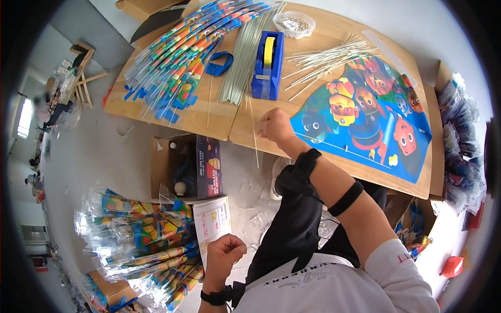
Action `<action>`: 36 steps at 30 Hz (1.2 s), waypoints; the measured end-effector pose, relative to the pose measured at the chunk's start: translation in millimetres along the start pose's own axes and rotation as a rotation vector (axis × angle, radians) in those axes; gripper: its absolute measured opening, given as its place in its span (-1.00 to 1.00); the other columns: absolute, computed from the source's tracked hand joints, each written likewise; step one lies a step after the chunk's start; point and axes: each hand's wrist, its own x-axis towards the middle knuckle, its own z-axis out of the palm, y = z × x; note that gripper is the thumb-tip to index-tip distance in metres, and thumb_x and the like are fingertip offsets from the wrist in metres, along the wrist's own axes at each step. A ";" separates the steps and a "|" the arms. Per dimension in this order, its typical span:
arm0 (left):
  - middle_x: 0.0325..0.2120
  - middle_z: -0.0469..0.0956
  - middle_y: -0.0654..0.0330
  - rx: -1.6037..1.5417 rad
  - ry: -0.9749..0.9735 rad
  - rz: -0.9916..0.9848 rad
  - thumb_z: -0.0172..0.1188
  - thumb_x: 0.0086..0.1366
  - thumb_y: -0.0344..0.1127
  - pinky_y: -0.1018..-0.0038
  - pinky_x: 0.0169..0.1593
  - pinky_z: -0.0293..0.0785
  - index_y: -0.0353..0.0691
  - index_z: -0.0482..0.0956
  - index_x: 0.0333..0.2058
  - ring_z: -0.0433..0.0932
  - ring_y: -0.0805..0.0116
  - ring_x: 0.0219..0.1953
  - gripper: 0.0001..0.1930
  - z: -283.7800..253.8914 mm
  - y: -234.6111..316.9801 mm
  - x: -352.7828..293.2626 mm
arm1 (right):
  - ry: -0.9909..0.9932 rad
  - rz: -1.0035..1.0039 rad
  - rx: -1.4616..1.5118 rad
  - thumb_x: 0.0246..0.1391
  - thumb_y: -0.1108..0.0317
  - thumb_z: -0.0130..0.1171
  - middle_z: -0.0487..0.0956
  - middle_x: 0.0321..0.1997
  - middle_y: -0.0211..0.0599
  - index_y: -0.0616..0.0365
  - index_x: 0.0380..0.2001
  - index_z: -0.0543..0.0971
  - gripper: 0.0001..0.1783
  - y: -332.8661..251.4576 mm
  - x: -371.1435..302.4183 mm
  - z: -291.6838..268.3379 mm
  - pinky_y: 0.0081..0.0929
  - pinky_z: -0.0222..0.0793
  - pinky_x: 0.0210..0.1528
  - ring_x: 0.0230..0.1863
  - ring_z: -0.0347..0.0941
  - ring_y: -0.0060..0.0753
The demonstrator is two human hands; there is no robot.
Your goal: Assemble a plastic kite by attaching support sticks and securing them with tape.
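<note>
My right hand (276, 126) is over the table's front edge, its fingers curled close to a few thin rods (255, 138) that jut past the edge. Whether it grips one is not plain. Beside its wrist lies a blue kite-like sheet (313, 112) printed with cartoon animals. One thin pale rod (365, 157) lies across the sheet's near side. A blue tape dispenser (269, 86) with yellow-cored tape stands just beyond my right hand. My left hand (225, 255) hangs low in front of my body, thumb and fingers drawn together. Anything in it is hidden.
Pale rods lie in a long bundle (241, 68) and a loose pile (326, 60). A clear tub (295, 25) holds small parts. Plastic-wrapped colourful bundles (180, 49) cover the table's left; more (141, 235) stand below, beside an open carton (209, 169). Wrapped bundles (462, 141) hang at right.
</note>
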 end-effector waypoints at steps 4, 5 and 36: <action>-0.63 0.46 0.34 -0.007 0.007 -0.017 0.20 0.05 -0.53 0.74 -0.51 0.22 -0.35 0.52 -0.47 0.35 0.67 -0.60 -0.95 -3.9 -1.9 -1.8 | 0.252 0.183 0.833 -0.10 0.40 0.19 0.51 -0.66 -0.31 0.24 -0.57 0.55 -0.87 -48.0 -12.1 -21.9 -0.47 0.27 -0.63 -0.68 0.39 -0.44; -0.62 0.47 0.34 -0.015 0.003 -0.021 0.20 0.05 -0.53 0.74 -0.49 0.25 -0.35 0.52 -0.46 0.36 0.67 -0.58 -0.95 -3.6 -2.1 -2.0 | 0.283 0.236 0.958 -0.06 0.38 0.19 0.49 -0.63 -0.37 0.23 -0.53 0.53 -0.87 -59.3 -11.5 -30.2 -0.53 0.22 -0.63 -0.66 0.34 -0.53; -0.65 0.39 0.40 0.288 0.124 -0.064 0.14 0.05 -0.55 0.66 -0.49 0.23 -0.29 0.47 -0.51 0.32 0.62 -0.59 -0.96 -69.6 -43.2 16.4 | 0.300 0.191 1.149 -0.15 0.47 0.24 0.38 -0.66 -0.47 0.12 -0.56 0.51 -0.92 -53.8 -14.0 -43.6 -0.61 0.06 -0.68 -0.71 0.18 -0.63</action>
